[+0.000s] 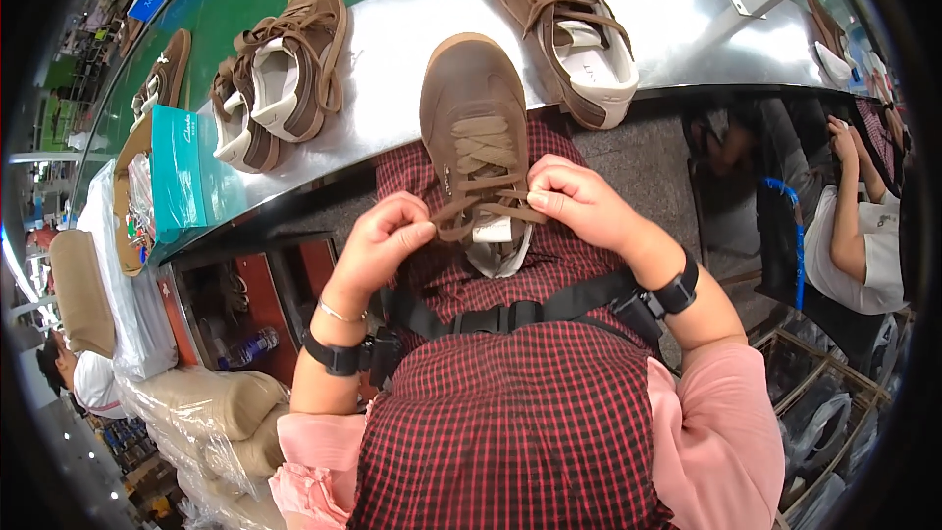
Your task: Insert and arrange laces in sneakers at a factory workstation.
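A brown lace-up sneaker (469, 83) rests against the metal table edge and my lap, toe pointing away from me. Its tan shoelace (483, 142) criss-crosses the tongue and spreads to both sides near the ankle opening. At the left of the opening, my left hand (391, 236) pinches one part of the lace between thumb and finger. Across from it, my right hand (577, 198) is closed on the lace at the other side. A white label shows inside the shoe, below the laces.
More brown sneakers stand on the shiny metal table (392, 39): a pair (294, 64) at left and one shoe (564, 34) at right. A teal box (182, 167) sits at the table's left edge. A co-worker (859, 245) sits at far right.
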`<state>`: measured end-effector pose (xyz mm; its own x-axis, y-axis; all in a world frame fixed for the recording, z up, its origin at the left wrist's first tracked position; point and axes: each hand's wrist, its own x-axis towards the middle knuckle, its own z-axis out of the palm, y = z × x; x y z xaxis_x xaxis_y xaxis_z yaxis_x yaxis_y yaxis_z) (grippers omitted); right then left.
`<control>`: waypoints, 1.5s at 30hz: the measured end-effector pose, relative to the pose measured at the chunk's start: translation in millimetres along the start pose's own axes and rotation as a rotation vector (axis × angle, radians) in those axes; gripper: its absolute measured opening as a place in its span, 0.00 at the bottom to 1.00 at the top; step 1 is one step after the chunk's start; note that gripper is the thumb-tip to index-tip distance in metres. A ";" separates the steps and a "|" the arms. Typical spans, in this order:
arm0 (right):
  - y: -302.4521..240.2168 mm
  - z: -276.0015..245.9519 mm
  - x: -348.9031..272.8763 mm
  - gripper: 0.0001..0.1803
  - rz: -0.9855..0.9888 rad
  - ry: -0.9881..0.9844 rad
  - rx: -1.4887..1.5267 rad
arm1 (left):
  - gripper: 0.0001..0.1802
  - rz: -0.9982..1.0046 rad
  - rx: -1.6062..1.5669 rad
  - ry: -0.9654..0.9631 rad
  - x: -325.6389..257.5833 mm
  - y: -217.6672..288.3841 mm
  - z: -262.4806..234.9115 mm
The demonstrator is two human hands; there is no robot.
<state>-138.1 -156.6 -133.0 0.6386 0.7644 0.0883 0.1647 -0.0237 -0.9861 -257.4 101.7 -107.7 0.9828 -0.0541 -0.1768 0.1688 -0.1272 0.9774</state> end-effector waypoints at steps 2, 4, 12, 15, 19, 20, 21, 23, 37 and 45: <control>-14.3 6.3 4.3 0.09 -0.031 0.046 -0.204 | 0.09 0.096 0.019 0.027 0.1 13.4 3.6; -46.7 14.6 12.6 0.11 -0.114 0.090 -0.607 | 0.11 0.238 0.238 0.026 12.8 32.7 5.1; 9.2 -10.4 6.7 0.10 0.343 -0.079 0.498 | 0.08 -0.233 -0.211 -0.093 11.1 -1.2 -7.5; 2.1 5.6 17.4 0.10 0.395 0.039 0.583 | 0.06 -0.243 -0.546 0.053 10.7 -13.7 4.8; -32.8 1.0 9.8 0.11 -0.027 0.097 -0.485 | 0.10 -0.179 -0.041 -0.064 7.9 26.3 4.1; -43.6 5.6 9.3 0.11 -0.078 0.086 -0.564 | 0.10 -0.194 -0.058 -0.115 9.5 35.4 7.0; -45.5 11.4 12.1 0.10 -0.187 0.061 -0.650 | 0.10 -0.207 -0.075 -0.167 13.7 40.6 13.0; -38.9 18.7 16.2 0.10 -0.185 0.019 -0.548 | 0.10 -0.231 -0.061 -0.157 20.4 42.0 26.7; -32.8 -13.2 -7.1 0.07 -0.080 0.233 -0.206 | 0.13 0.462 0.627 0.341 4.6 34.8 5.6; -9.9 10.0 -1.3 0.04 0.169 0.160 0.252 | 0.23 0.633 1.093 0.124 16.7 33.1 37.5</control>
<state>-148.1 -151.0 -124.8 0.7541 0.6521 -0.0779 -0.1318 0.0341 -0.9907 -238.3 59.5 -82.6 0.8792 -0.3191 0.3539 -0.4231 -0.8644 0.2717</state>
